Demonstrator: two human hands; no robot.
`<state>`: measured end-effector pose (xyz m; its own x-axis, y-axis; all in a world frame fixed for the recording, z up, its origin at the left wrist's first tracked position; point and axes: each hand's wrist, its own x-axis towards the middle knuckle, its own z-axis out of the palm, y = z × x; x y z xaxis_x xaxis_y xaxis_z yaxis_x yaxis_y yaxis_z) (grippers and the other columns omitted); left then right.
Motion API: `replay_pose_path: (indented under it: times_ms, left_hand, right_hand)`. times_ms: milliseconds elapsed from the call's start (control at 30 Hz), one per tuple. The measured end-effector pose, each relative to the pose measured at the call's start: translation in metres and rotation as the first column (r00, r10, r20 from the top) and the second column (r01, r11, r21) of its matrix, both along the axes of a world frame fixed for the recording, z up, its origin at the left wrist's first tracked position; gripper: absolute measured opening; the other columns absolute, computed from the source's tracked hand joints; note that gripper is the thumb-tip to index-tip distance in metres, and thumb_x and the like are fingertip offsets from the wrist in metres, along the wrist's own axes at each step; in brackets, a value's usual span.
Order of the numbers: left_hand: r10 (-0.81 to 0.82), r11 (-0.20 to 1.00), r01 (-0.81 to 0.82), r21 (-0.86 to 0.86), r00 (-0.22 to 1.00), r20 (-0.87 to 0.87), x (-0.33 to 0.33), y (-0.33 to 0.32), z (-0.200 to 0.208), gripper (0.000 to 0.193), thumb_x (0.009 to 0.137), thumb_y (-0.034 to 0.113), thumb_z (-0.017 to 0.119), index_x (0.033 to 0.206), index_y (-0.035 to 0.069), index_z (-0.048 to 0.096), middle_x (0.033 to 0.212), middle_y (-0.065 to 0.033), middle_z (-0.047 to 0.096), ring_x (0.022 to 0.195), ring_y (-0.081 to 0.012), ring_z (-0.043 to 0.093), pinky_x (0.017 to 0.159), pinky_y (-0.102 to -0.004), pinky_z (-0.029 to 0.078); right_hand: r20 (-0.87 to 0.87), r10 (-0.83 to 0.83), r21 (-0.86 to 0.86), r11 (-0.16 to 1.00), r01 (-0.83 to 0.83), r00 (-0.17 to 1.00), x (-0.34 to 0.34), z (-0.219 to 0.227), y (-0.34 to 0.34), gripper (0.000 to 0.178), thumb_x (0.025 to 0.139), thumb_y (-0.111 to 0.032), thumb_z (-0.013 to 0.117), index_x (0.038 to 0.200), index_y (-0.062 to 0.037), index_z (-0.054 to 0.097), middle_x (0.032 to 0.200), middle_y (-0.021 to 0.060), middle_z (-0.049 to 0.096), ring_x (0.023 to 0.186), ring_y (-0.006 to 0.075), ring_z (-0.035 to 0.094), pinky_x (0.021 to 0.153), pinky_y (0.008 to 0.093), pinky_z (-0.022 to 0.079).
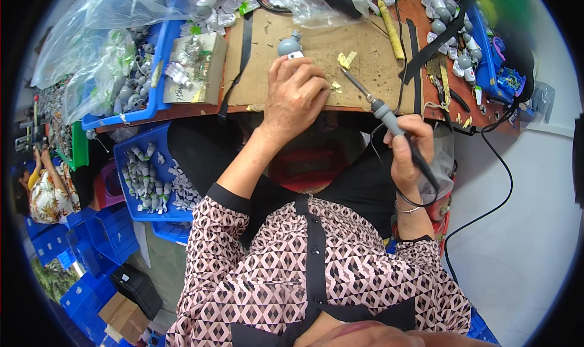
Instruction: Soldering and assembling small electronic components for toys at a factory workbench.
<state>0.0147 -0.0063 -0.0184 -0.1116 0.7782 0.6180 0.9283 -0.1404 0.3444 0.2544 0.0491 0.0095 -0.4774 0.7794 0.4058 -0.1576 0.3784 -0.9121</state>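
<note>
Soldering iron: in the head view, we judge a right hand slip could push its tip into the left hand.
Grey-and-white part: round-bodied, knobbed on top, over the cardboard at the left hand's twelve o'clock.
Left grip: closed on the part, we think; knuckles hide the fingertips.
Right grip: wrapped around the iron's handle.
</note>
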Motion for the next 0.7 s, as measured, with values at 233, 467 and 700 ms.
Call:
replay_pose_path:
  times_ms: [233, 467, 700]
  left_hand:
    - [0.009, 1.000, -0.009, 0.012, 1.000, 0.015, 0.003, 0.000, 0.000, 0.011, 0.077, 0.014, 0.075, 0.083, 0.014, 0.067, 0.100, 0.0017, 0.064, 0.114, -0.0215, 0.057, 0.110, -0.0461, 0.033]
    - [-0.003, 0.999, 0.001, 0.046, 0.999, 0.040, 0.005, -0.001, -0.004, 0.010, 0.079, 0.016, 0.075, 0.082, 0.012, 0.066, 0.104, 0.0003, 0.062, 0.116, -0.0218, 0.055, 0.109, -0.0468, 0.034]
    - [0.026, 0.999, -0.027, 0.041, 0.999, 0.027, 0.003, -0.001, -0.005, 0.012, 0.076, 0.015, 0.074, 0.083, 0.010, 0.067, 0.103, -0.0029, 0.062, 0.116, -0.0256, 0.053, 0.110, -0.0477, 0.035]
  right_hand:
    - [-0.167, 0.071, -0.315, 0.941, -0.121, 0.983, -0.034, 0.016, 0.015, 0.037, 0.098, -0.028, 0.064, 0.117, 0.0016, 0.054, 0.086, 0.0100, 0.060, 0.073, 0.0151, 0.060, 0.062, 0.0240, 0.046]
    - [-0.167, 0.254, -0.342, 0.891, -0.298, 0.953, -0.092, 0.030, 0.031, 0.032, 0.101, -0.018, 0.057, 0.124, 0.0033, 0.055, 0.098, 0.0129, 0.069, 0.083, 0.0172, 0.067, 0.068, 0.0254, 0.049]
    - [-0.100, 0.343, -0.279, 0.891, -0.357, 0.934, -0.153, 0.032, 0.046, 0.031, 0.102, -0.020, 0.057, 0.122, 0.0033, 0.062, 0.101, 0.0115, 0.072, 0.094, 0.0146, 0.068, 0.080, 0.0262, 0.052]
